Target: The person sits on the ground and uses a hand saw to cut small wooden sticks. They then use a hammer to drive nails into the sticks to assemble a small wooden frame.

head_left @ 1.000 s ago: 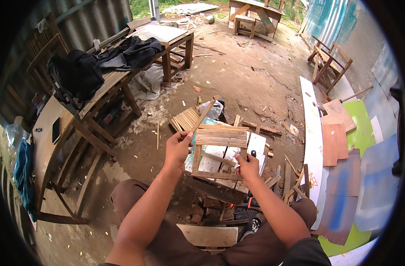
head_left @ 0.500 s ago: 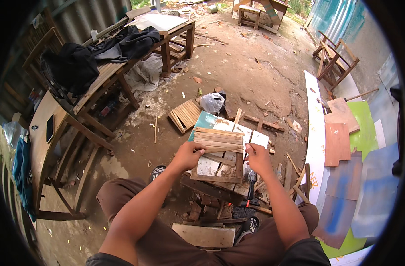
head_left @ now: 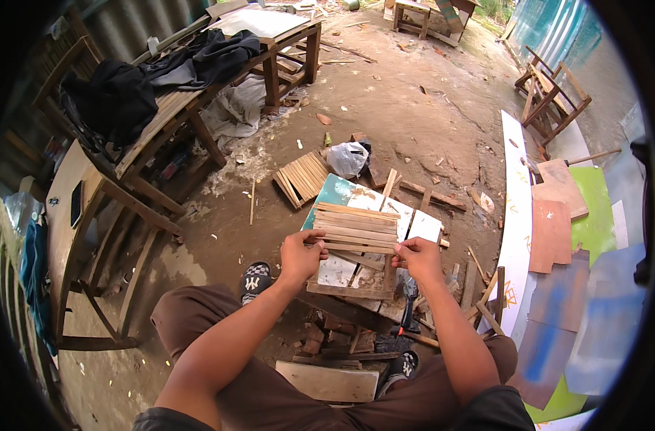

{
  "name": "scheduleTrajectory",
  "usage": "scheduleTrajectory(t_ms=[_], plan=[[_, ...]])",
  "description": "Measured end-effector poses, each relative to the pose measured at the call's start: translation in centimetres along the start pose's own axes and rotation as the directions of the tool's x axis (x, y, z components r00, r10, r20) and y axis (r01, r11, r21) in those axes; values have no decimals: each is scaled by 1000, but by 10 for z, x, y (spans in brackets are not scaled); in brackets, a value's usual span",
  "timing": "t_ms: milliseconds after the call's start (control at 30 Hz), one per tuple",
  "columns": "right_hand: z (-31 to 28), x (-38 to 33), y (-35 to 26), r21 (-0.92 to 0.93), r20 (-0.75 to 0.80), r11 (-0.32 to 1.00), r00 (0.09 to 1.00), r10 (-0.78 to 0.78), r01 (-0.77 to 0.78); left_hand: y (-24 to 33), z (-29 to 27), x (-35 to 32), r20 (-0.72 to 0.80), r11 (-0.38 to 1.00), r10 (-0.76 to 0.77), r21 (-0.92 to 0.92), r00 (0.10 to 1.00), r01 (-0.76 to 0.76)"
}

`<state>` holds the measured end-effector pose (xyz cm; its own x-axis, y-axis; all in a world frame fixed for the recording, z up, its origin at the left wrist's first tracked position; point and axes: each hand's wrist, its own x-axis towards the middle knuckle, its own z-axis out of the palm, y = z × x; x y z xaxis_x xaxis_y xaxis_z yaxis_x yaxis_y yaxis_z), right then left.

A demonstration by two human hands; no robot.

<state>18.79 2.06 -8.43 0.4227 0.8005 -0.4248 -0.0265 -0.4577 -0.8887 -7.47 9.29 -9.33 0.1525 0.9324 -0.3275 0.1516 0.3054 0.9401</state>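
Note:
A thin wooden slat [head_left: 360,248] spans the space between my hands, lying along the near edge of a row of similar slats [head_left: 356,224]. My left hand [head_left: 303,256] pinches its left end. At the other end, the fingertips of my right hand [head_left: 418,260] are closed on it. The slats rest across a small wooden frame whose near bar [head_left: 350,291] is bare. Under the frame is a low work surface with a white and teal top [head_left: 334,271].
Beyond the work surface lies a second slatted panel [head_left: 301,179] beside a clear plastic bag [head_left: 347,159]. A dark tool with orange parts [head_left: 408,305] sits near my right forearm. Wood offcuts [head_left: 342,325] surround my feet. Left stands a wooden bench [head_left: 173,118]; right, painted boards [head_left: 550,237].
The slat between my hands has gone from slanted to nearly parallel with the row. My right hand has moved slightly down and closed on its end.

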Motion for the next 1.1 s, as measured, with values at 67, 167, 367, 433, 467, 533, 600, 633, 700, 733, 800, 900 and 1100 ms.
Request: scheduleTrajectory(t_ms=[67,167,367,433,467,533,600,633,700,733,800,900,1100], plan=[[3,0,6,-26,4,1000,1000,-6,6,-6,0,-1,-63,992,-64,-116,996,56],[6,-1,11,-24,-12,1000,1000,-16,15,-9,-2,0,-132,984,-61,-172,989,38],[9,-6,14,8,-63,999,997,-47,47,-12,-7,-1,-317,965,125,259,940,-41],[12,-7,16,34,-77,997,995,-64,66,-14,-7,-3,-310,973,57,229,949,16],[14,-7,18,1,-92,996,992,-86,87,-15,-7,-4,-304,976,11,212,953,56],[17,-7,21,10,-107,995,989,-102,104,-17,-6,-5,-287,969,71,248,955,2],[19,-7,24,-14,-107,994,988,-113,113,-18,-6,-5,-279,962,89,274,956,-10],[19,-6,24,3,-109,995,990,-94,95,-18,-6,-5,-280,959,79,282,957,4],[18,-5,24,-12,-140,993,984,-114,113,-17,-5,-5,-276,958,72,286,958,10],[17,-4,24,-11,-156,993,981,-118,117,-17,-5,-5,-276,959,76,283,958,5],[15,-4,21,-117,-171,980,968,-182,163,-17,-4,-5,-282,964,66,267,957,12],[9,-5,16,-269,-165,951,966,-200,151,-16,-5,-5,-289,960,57,278,956,27],[3,-5,15,-301,-104,948,985,-140,103,-19,-4,-4,-289,968,44,247,956,30]])
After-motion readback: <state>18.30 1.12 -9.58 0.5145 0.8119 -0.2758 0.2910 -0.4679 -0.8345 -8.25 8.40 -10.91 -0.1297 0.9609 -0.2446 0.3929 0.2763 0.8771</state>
